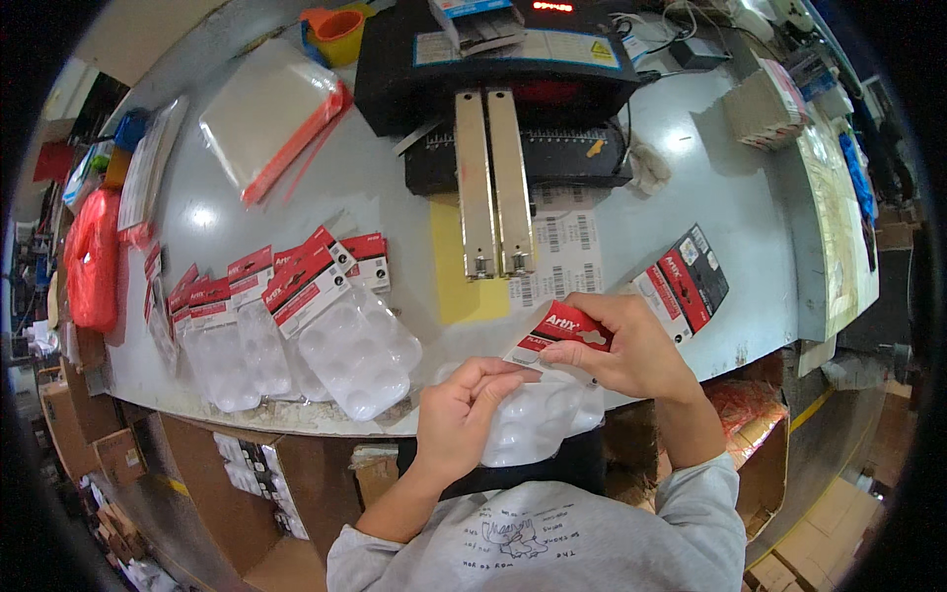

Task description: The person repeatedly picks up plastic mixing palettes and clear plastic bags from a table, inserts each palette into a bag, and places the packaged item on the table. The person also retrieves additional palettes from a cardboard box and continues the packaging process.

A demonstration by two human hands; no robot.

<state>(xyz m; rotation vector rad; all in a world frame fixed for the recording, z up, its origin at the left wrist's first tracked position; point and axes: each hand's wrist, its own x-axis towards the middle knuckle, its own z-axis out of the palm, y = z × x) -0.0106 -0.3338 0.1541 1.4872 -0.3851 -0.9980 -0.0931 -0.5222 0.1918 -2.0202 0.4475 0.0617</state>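
Both hands are clamped on one white plastic palette pack point(538, 419) with a red header card point(562, 326), held just off the near edge of the table point(710, 197), above the person's lap. Left hand point(459, 414) grips the pack's lower left side, fingers curled over the tray. Right hand point(631, 345) pinches the red card at the pack's top. Hands close together, not touching.

Pile of same packs point(296, 326) lies overlapped near the near-left edge. Small stack of red-and-black cards point(686, 276) at the near-right edge, just beside the right hand. Black sealing machine point(503, 89) with two metal bars point(493, 187) at the far middle. Clear bags with a red strip point(271, 113) at the far left. Orange cup point(338, 35) at the far edge.
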